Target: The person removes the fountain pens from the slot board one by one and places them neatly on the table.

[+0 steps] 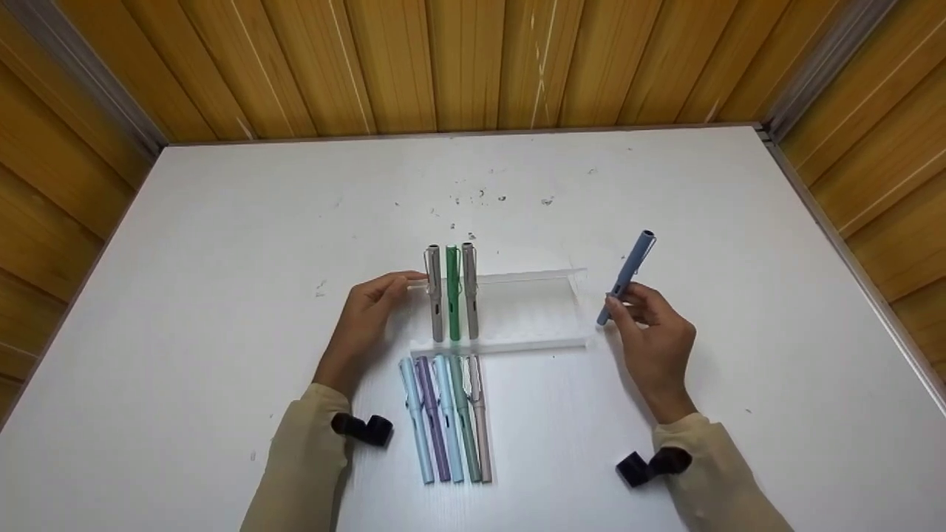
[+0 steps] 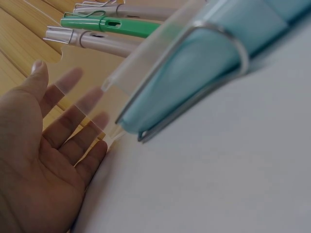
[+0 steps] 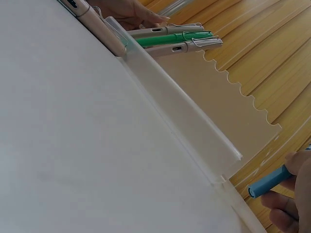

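Observation:
My right hand (image 1: 654,336) pinches a blue pen (image 1: 633,262) near its lower end, clip end up, off to the right of a clear pen stand (image 1: 528,307). A green pen (image 1: 453,295) lies in the stand's left part between two grey pens, one on its left (image 1: 435,310) and one on its right (image 1: 471,303). At the stand's left end is my left hand (image 1: 369,307). In the left wrist view its extended fingers (image 2: 63,126) show partly through the clear panel, with the thumb raised apart.
In front of the stand lie several pens side by side: light blue (image 1: 416,425), purple (image 1: 434,436), another light blue (image 1: 449,421), dark green (image 1: 465,428) and pinkish grey (image 1: 482,436). The stand's scalloped back edge (image 3: 234,80) shows in the right wrist view. Wood-look panels (image 1: 465,66) border the white table (image 1: 222,222).

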The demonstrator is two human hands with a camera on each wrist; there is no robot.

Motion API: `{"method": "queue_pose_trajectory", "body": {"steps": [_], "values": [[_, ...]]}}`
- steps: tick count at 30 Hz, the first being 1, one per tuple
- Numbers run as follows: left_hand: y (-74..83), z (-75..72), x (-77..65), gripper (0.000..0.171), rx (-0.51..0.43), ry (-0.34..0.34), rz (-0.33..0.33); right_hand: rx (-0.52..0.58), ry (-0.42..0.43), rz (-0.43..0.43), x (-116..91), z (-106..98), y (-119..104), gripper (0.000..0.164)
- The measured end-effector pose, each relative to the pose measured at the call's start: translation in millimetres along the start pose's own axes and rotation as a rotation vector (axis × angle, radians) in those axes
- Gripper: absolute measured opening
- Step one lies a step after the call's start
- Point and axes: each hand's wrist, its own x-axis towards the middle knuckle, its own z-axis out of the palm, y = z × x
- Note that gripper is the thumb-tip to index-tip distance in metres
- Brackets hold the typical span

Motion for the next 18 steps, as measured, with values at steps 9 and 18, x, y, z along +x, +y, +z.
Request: {"method": "queue_pose_trajectory", "body": {"steps": [9, 18], "values": [[0.6, -0.7, 0.5, 0.031, -0.002, 0.004, -0.002, 0.047, -0.045, 0.066, -9.2, -2.8, 4.7, 0.022], [0.9, -0.8, 0.6, 0.032, 0.002, -0.009, -0.031, 0.069, -0.071, 0.078, -20.8, -14.3, -33.2, 0.021]]}}
